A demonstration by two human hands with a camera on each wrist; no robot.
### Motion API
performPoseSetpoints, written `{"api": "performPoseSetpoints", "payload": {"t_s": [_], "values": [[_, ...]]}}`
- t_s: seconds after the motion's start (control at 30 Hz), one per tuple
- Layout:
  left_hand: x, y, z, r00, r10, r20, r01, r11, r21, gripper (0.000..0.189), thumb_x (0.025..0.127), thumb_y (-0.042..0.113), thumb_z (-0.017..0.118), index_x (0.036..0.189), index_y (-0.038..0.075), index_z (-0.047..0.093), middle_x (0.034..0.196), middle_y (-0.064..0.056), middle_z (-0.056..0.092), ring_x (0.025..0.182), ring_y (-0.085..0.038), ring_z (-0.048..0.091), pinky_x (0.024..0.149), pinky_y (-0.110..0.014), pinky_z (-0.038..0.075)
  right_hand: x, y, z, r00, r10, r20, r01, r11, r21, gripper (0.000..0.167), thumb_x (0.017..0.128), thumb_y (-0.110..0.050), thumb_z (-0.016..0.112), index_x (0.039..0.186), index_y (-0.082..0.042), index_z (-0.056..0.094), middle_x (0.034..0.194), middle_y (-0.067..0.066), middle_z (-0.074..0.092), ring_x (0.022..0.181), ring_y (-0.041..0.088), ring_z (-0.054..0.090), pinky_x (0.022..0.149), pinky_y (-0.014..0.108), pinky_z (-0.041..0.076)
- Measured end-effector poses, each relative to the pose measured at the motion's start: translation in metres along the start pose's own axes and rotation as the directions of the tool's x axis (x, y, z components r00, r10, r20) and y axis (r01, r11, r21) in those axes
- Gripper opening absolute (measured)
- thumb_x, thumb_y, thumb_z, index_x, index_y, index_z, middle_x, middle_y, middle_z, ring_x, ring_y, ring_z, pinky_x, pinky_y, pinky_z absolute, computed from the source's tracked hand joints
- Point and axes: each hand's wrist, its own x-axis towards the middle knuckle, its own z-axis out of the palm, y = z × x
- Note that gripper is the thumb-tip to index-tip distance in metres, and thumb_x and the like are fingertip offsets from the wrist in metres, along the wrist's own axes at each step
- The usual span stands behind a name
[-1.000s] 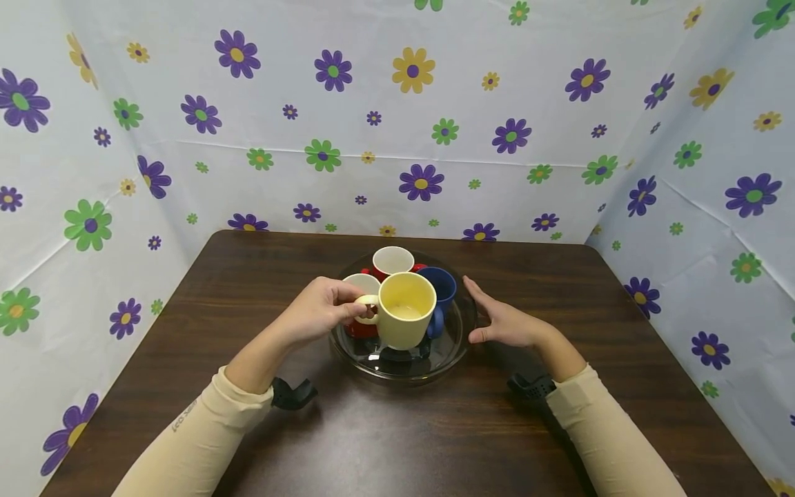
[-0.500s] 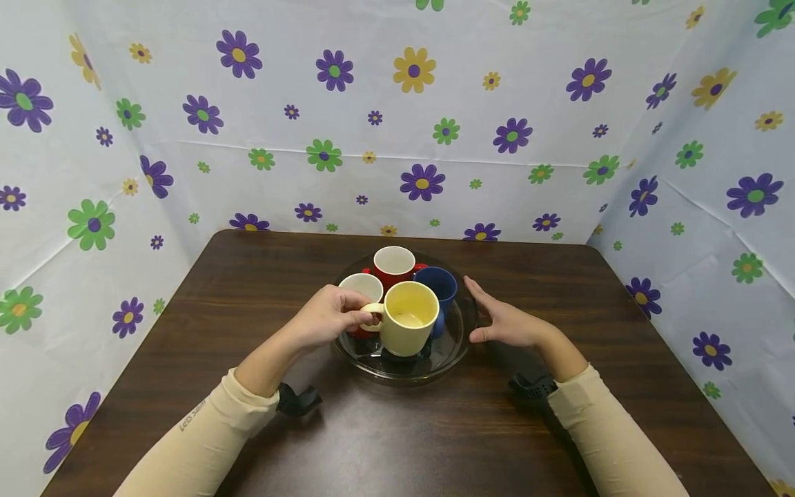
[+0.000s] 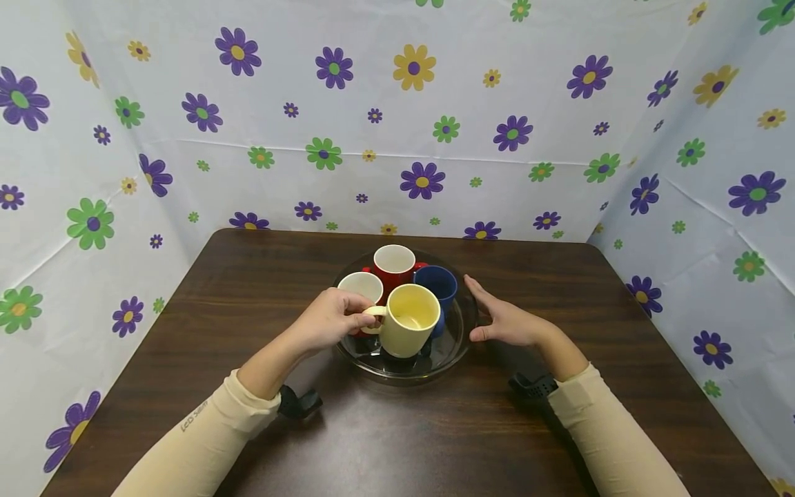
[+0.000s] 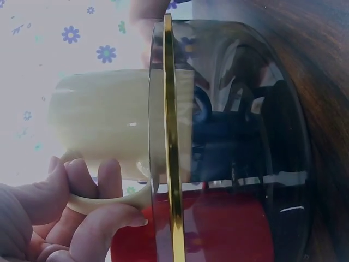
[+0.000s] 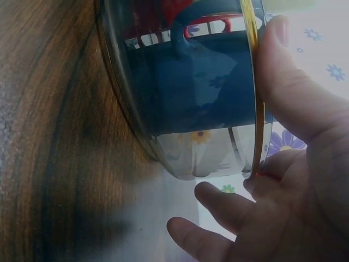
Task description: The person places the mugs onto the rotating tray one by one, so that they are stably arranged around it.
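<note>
My left hand [image 3: 332, 319] pinches the handle of a pale yellow mug [image 3: 410, 335], which tilts a little over the front of a dark clear glass bowl [image 3: 404, 379]. In the left wrist view the base of the yellow mug [image 4: 103, 114] sits below the bowl's gold rim [image 4: 173, 164] and above the bowl's floor. Inside the bowl stand a blue mug [image 3: 437, 281] at right, a red mug with white inside [image 3: 393, 277] at the back, and another red mug [image 3: 360, 286] at left, partly hidden. My right hand [image 3: 512, 324] rests at the bowl's right rim, fingers extended.
The bowl stands on a dark brown wooden table [image 3: 404, 442] with rounded back corners. White cloth [image 3: 373, 179] printed with flowers hangs at the back and both sides. Each wrist wears a black camera mount [image 3: 299, 402].
The yellow mug has moved down and slightly right, lower over the bowl, with my left hand following. My right hand has stayed at the rim.
</note>
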Motion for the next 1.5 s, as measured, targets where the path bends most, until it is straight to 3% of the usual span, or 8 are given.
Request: {"api": "performPoseSetpoints", "payload": {"t_s": [0.2, 0.47, 0.9, 1.03, 1.17, 1.27, 1.4, 1.5], "values": [[-0.001, 0.003, 0.005, 1.0, 0.014, -0.012, -0.013, 0.999, 0.035, 0.015, 0.093, 0.005, 0.072, 0.106, -0.001, 0.077, 0.092, -0.009, 0.077, 0.08, -0.019, 0.069, 0.078, -0.043, 0.06, 0.0, 0.001, -0.001, 1.0, -0.009, -0.003, 0.009, 1.0, 0.005, 0.109, 0.093, -0.033, 0.075, 0.164, -0.014, -0.005, 0.17, 0.012, -0.011, 0.152, 0.045, 0.011, 0.116, 0.061, 0.024], [0.002, -0.003, 0.014, 0.998, 0.055, -0.017, -0.053, 0.989, 0.136, 0.008, 0.091, 0.009, 0.075, 0.097, 0.005, 0.079, 0.084, -0.005, 0.075, 0.077, -0.017, 0.065, 0.069, -0.028, 0.055, 0.0, 0.003, -0.001, 1.0, -0.007, -0.003, 0.007, 1.0, 0.018, 0.108, 0.093, -0.029, 0.075, 0.164, -0.016, -0.005, 0.17, 0.012, -0.01, 0.152, 0.045, 0.01, 0.116, 0.06, 0.025], [0.0, -0.015, 0.021, 0.995, 0.09, -0.038, -0.081, 0.98, 0.184, 0.007, 0.09, 0.01, 0.076, 0.095, 0.005, 0.079, 0.081, -0.002, 0.074, 0.074, -0.011, 0.062, 0.068, -0.026, 0.053, -0.002, 0.005, 0.0, 1.0, -0.018, -0.009, 0.018, 1.0, 0.009, 0.11, 0.091, -0.035, 0.077, 0.164, -0.014, -0.004, 0.17, 0.014, -0.009, 0.151, 0.047, 0.014, 0.116, 0.061, 0.025], [-0.001, -0.014, 0.021, 0.989, 0.135, -0.057, -0.116, 0.958, 0.263, 0.006, 0.09, 0.015, 0.078, 0.093, 0.01, 0.08, 0.078, 0.0, 0.073, 0.074, -0.011, 0.059, 0.069, -0.027, 0.051, -0.002, 0.006, 0.001, 1.0, -0.023, -0.013, 0.023, 1.0, 0.007, 0.111, 0.091, -0.039, 0.076, 0.164, -0.014, -0.003, 0.17, 0.014, -0.008, 0.15, 0.048, 0.016, 0.115, 0.061, 0.026], [-0.005, -0.013, 0.022, 0.969, 0.229, -0.096, -0.165, 0.883, 0.44, 0.004, 0.089, 0.018, 0.079, 0.091, 0.015, 0.08, 0.071, 0.008, 0.066, 0.068, -0.009, 0.054, 0.062, -0.025, 0.047, -0.001, 0.005, 0.002, 1.0, -0.02, -0.008, 0.02, 1.0, 0.012, 0.109, 0.092, -0.034, 0.076, 0.164, -0.015, -0.004, 0.17, 0.013, -0.008, 0.151, 0.048, 0.014, 0.115, 0.061, 0.026], [-0.011, -0.011, 0.023, 0.948, 0.295, -0.119, -0.162, 0.769, 0.618, 0.006, 0.087, 0.023, 0.081, 0.083, 0.019, 0.077, 0.062, 0.013, 0.056, 0.061, -0.01, 0.049, 0.056, -0.027, 0.044, 0.001, 0.005, 0.002, 1.0, -0.022, -0.003, 0.023, 1.0, 0.014, 0.108, 0.093, -0.031, 0.076, 0.164, -0.016, -0.004, 0.17, 0.013, -0.009, 0.15, 0.048, 0.015, 0.115, 0.061, 0.025], [-0.016, -0.009, 0.024, 0.928, 0.354, -0.116, -0.124, 0.587, 0.8, 0.024, 0.085, 0.033, 0.082, 0.068, 0.024, 0.067, 0.055, 0.012, 0.048, 0.056, -0.015, 0.05, 0.051, -0.034, 0.044, 0.002, 0.005, 0.002, 1.0, -0.025, -0.005, 0.026, 1.0, 0.013, 0.107, 0.093, -0.03, 0.075, 0.164, -0.016, -0.004, 0.17, 0.013, -0.009, 0.15, 0.049, 0.016, 0.116, 0.062, 0.024], [-0.018, -0.009, 0.026, 0.919, 0.377, -0.116, -0.098, 0.504, 0.858, 0.031, 0.086, 0.032, 0.081, 0.063, 0.024, 0.062, 0.055, 0.009, 0.053, 0.054, -0.019, 0.056, 0.047, -0.038, 0.046, 0.002, 0.004, 0.001, 1.0, -0.021, -0.006, 0.021, 1.0, 0.016, 0.107, 0.093, -0.03, 0.075, 0.164, -0.017, -0.004, 0.17, 0.012, -0.009, 0.15, 0.049, 0.015, 0.116, 0.063, 0.023]]}}
